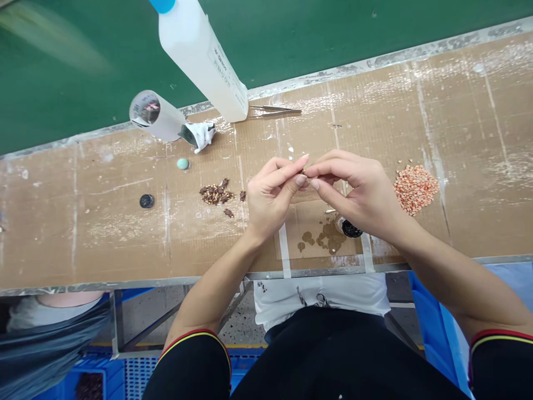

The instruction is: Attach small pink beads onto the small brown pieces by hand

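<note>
Both hands meet above the middle of the cardboard-covered bench [125, 222]. My left hand [272, 191] and my right hand [353, 189] pinch one tiny dark part [305, 170] between their fingertips; most of it is hidden by the fingers. A small pile of dark brown parts [216, 194] lies just left of my left hand. A heap of small pink-orange parts [415, 188] lies to the right of my right hand. Under my right palm sits a small black round object [352, 229], beside brown stains on a taped clear sheet.
At the back stand a white plastic bottle [200, 55] with a blue cap, a roll of tape [156, 115], a crumpled white cloth [202, 135] and metal tweezers [275, 111]. A pale green disc [182, 164] and a black disc [146, 201] lie left. Blue crates [104, 378] sit below.
</note>
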A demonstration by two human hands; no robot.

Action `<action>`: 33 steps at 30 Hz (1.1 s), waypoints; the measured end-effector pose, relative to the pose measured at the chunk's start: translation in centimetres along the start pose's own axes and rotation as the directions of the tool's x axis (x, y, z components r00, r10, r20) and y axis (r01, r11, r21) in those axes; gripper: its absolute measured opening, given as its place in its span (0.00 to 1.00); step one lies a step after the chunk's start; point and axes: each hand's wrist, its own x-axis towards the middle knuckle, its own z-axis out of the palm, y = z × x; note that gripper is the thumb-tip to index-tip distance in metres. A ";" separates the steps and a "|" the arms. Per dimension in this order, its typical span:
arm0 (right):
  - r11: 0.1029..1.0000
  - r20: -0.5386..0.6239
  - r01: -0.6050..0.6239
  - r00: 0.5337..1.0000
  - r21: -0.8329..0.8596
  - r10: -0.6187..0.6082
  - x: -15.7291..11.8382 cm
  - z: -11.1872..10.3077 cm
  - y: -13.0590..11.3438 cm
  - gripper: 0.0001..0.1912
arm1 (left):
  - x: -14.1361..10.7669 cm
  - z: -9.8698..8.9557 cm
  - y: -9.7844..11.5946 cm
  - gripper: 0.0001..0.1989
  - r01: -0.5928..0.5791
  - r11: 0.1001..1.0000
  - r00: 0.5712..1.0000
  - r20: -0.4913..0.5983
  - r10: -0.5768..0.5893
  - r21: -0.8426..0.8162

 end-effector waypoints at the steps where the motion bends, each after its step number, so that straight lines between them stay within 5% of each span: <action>1: 1.000 0.000 0.001 1.000 0.002 -0.001 0.0 0.0 0.0 0.08 | 0.0 0.0 0.0 0.13 0.006 1.000 1.000 -0.002 -0.006 0.005; 19: 0.961 -0.004 -0.150 0.988 0.233 0.155 0.6 -0.2 0.0 0.13 | 0.7 0.1 0.0 0.15 0.178 0.960 0.984 0.044 -0.173 -0.215; 33: 0.891 0.167 -0.301 0.952 0.339 0.258 0.7 -0.1 0.9 0.23 | 0.3 0.4 0.1 0.08 -0.069 0.994 0.997 -0.028 0.067 -0.083</action>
